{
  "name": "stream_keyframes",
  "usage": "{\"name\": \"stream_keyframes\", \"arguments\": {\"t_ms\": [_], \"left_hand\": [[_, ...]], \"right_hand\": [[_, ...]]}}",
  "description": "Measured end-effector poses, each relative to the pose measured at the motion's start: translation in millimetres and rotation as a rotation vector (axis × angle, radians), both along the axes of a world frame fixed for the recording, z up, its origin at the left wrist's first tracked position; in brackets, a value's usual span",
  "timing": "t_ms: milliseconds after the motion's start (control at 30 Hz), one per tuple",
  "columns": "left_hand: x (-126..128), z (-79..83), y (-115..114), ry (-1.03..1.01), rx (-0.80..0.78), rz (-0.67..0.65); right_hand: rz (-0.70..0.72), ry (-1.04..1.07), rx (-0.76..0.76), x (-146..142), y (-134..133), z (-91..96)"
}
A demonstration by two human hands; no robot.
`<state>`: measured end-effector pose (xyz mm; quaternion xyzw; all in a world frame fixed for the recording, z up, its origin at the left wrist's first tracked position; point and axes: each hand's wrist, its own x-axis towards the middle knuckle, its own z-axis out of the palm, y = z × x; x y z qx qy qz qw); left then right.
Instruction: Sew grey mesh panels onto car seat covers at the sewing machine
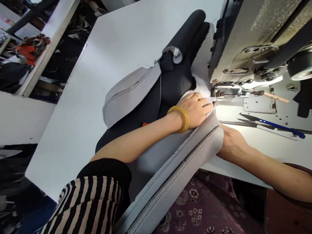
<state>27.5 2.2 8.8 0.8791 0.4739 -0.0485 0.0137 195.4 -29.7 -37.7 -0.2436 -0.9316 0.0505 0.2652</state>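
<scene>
My left hand (195, 109), with a yellow bangle on the wrist and a ring on one finger, lies flat with fingers stretched on a grey mesh fabric piece (168, 152), fingertips close to the presser foot (216, 94) of a sewing machine (255, 42). My right hand (231, 143) holds the fabric's folded edge from beneath on the right side; its fingers are hidden under the cloth. Black fabric (175, 74) joined to the grey piece trails away behind the machine.
The white table (97, 81) stretches to the left. Blue-handled snips (270, 125) lie on it to the right of the needle plate. Cluttered shelves with fabric scraps (31, 48) stand at the far left. My lap in patterned purple cloth (200, 208) is below.
</scene>
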Motion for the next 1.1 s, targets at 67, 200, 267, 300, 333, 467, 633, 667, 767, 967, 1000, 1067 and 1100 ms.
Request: {"name": "stream_keyframes", "arguments": {"t_ms": [67, 200, 267, 300, 333, 467, 633, 667, 767, 967, 1000, 1067, 1100], "left_hand": [[0, -0.9, 2, 0.006, -0.009, 0.01], [0, -5.3, 8, -0.012, 0.034, 0.013], [-1, -7.0, 10, -0.023, 0.049, 0.009], [-1, -7.4, 10, -0.025, 0.051, 0.007], [-1, -7.4, 11, -0.027, 0.052, 0.006], [-1, -5.2, 12, -0.023, 0.048, 0.007], [0, -3.9, 14, -0.01, 0.041, 0.012], [0, -4.2, 14, -0.008, 0.04, 0.012], [0, -5.8, 16, -0.008, 0.041, 0.015], [2, -4.2, 15, 0.006, 0.027, 0.023], [2, -3.4, 14, 0.018, 0.015, 0.028], [2, -2.3, 14, 0.029, 0.005, 0.034], [2, -2.0, 14, 0.027, 0.01, 0.033]], "right_hand": [[0.026, 0.013, 0.075, 0, 3, 3.5], [0.058, -0.001, 0.148, 1, 12, 12.7], [0.06, -0.03, 0.114, 1, 14, 16.7], [0.059, -0.042, 0.097, 0, 15, 18.2], [0.059, -0.05, 0.088, 0, 16, 19.5], [0.039, -0.111, -0.012, -2, 16, 22.2], [0.046, -0.107, -0.022, -2, 18, 23.6], [0.045, -0.098, -0.001, -3, 19, 24.0], [0.04, -0.08, 0.045, -4, 19, 25.5], [0.055, -0.022, 0.11, -4, 19, 23.8], [0.065, -0.011, 0.116, -3, 19, 22.7], [0.089, 0.012, 0.117, 1, 20, 20.1], [0.1, 0.022, 0.111, 4, 20, 18.9]]}}
